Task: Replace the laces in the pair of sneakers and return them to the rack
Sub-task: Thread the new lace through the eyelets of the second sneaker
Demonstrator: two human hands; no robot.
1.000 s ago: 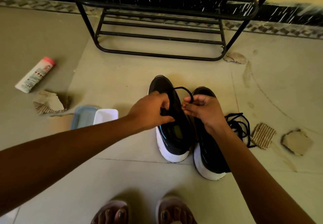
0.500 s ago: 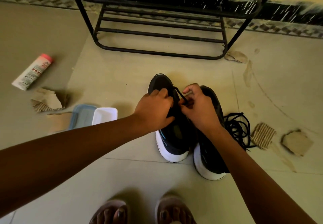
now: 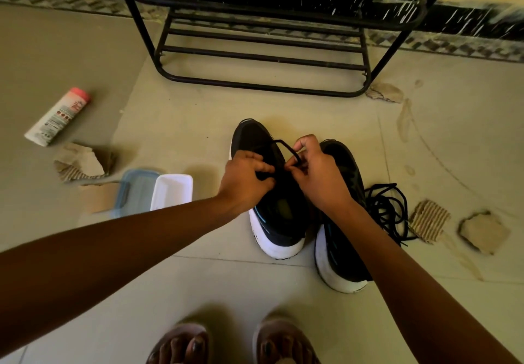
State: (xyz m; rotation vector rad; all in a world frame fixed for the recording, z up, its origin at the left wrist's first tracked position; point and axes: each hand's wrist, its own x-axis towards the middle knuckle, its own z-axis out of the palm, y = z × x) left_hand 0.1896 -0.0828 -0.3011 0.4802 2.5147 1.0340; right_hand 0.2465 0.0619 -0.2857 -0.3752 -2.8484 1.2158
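Left hand (image 3: 246,177) and right hand (image 3: 319,172) each keep a pinching grip on the black lace (image 3: 286,148) over the centre sneaker (image 3: 252,136). Its loop, drawn short half a second ago, has opened again toward the toe. This is probably a knot forming. The second sneaker (image 3: 347,165) sits alongside, both short of the rack (image 3: 263,87) at frame top.

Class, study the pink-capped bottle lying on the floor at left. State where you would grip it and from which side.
Probably best: grip the pink-capped bottle around its mid-body, coming from above with fingers across its narrow width. It lies on its side, cap pointing away, with both long flanks unobstructed.
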